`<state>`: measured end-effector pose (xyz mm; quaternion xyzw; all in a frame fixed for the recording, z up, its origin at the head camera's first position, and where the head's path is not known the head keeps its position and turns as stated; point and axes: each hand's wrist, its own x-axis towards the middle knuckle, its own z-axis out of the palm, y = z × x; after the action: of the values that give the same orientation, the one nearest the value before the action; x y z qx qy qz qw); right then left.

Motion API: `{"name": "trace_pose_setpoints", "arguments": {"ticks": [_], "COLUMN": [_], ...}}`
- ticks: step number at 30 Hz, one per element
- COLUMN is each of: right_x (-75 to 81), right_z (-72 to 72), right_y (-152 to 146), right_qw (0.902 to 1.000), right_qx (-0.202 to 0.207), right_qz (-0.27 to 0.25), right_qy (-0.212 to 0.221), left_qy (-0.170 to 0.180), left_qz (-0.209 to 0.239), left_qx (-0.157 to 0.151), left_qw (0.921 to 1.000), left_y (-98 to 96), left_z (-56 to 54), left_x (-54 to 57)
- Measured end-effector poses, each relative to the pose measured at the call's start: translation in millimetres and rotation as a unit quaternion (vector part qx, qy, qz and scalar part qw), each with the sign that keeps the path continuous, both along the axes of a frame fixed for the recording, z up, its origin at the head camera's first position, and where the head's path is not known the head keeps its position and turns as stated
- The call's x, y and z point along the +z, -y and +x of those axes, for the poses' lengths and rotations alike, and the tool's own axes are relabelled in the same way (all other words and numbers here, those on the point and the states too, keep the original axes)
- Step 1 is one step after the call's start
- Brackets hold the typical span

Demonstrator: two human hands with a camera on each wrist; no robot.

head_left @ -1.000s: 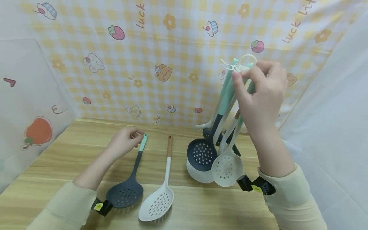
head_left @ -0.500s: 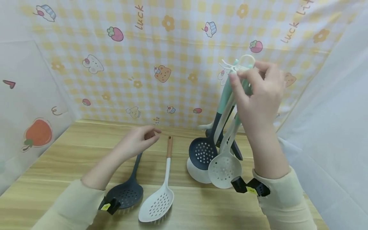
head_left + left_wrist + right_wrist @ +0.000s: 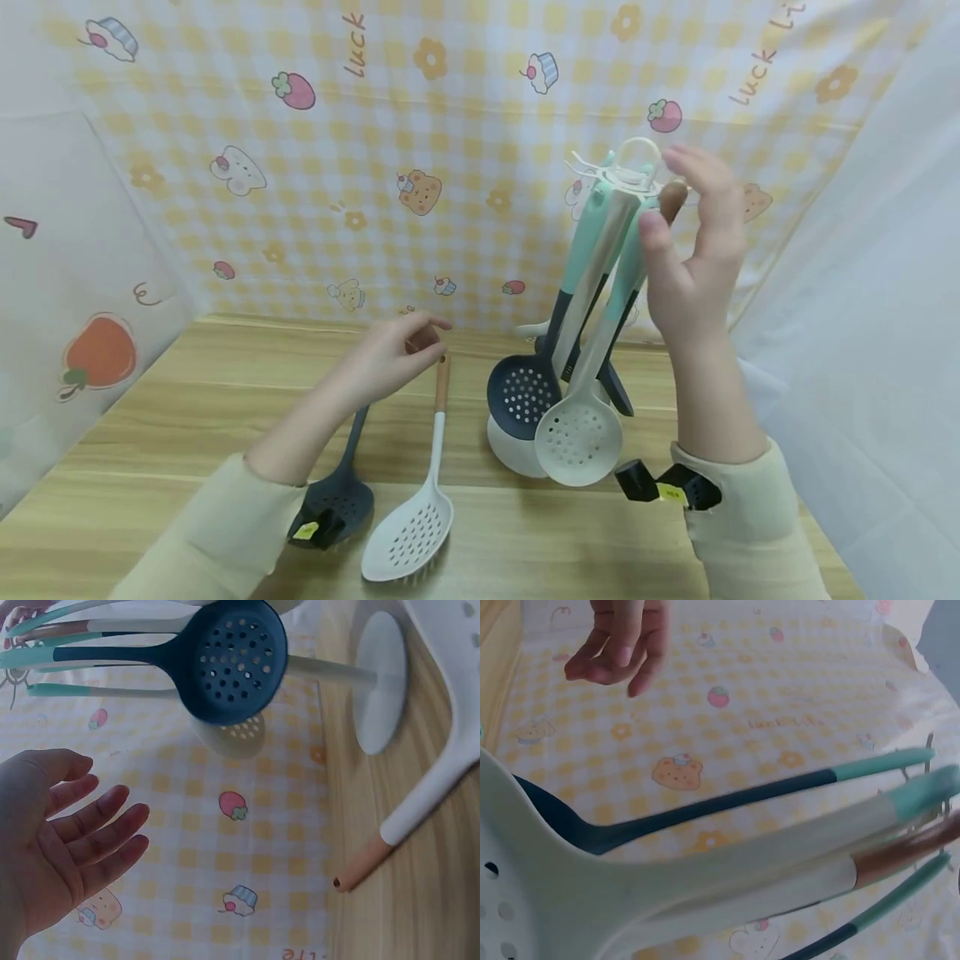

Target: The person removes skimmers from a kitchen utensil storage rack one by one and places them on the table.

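Your left hand (image 3: 397, 354) and right hand (image 3: 697, 250), apart from each other, at the utensil rack (image 3: 516, 448).
Your right forearm rises at the rack's right, thumb and fingers parted about a brown handle (image 3: 673, 198) (contact there, you cannot tell); your left hand hangs raised at the rack's left, fingers loosely bent, holding nothing. Left of the rack lie the white turner (image 3: 412, 529) and, farther left, the dark turner (image 3: 352, 497).

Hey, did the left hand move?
Yes. In the head view, the left hand went right, from the dark turner toward the white turner, which stayed put.
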<state>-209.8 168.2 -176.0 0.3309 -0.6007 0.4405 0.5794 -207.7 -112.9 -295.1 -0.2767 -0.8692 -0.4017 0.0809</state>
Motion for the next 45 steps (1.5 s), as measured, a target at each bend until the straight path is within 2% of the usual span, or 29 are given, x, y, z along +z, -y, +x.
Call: {"name": "trace_pose_setpoints", "arguments": {"ticks": [4, 8, 12, 18, 24, 27, 33, 45], "right_x": [-2.2, -4.0, -2.6, -0.6, 1.0, 1.3, 0.8, 0.7], "right_z": [-8.4, -12.4, -14.9, -22.0, -29.6, -31.8, -34.1, -34.6], "right_y": [-5, -12, -18, -21, -22, -22, -21, -16], "right_qw": [0.9978, 0.9937, 0.9884, 0.9788, 0.9614, 0.9560, 0.9537, 0.9343], "right_qx": [0.066, 0.102, 0.123, 0.172, 0.244, 0.260, 0.266, 0.330], "right_qz": [-0.014, -0.039, -0.071, -0.095, -0.112, -0.119, -0.120, -0.108], "right_qy": [-0.001, 0.025, 0.054, 0.058, 0.060, 0.067, 0.073, 0.083], "left_qy": [0.012, 0.013, 0.005, 0.001, 0.023, 0.028, 0.028, 0.011], "left_qz": [0.058, 0.101, 0.121, 0.151, 0.184, 0.191, 0.189, 0.187], "left_qx": [-0.020, -0.046, -0.060, -0.074, -0.099, -0.107, -0.114, -0.117], "left_qw": [0.9981, 0.9937, 0.9909, 0.9858, 0.9776, 0.9754, 0.9748, 0.9753], "left_y": [-11.3, -26.6, -41.7, -60.8, -78.6, -85.6, -97.3, -106.7], "left_z": [-2.5, -4.5, -3.7, -2.4, -3.1, -3.1, -2.9, -3.4], "left_x": [6.9, 11.0, 12.2, 11.3, 8.5, 6.3, 0.4, -5.3]}}
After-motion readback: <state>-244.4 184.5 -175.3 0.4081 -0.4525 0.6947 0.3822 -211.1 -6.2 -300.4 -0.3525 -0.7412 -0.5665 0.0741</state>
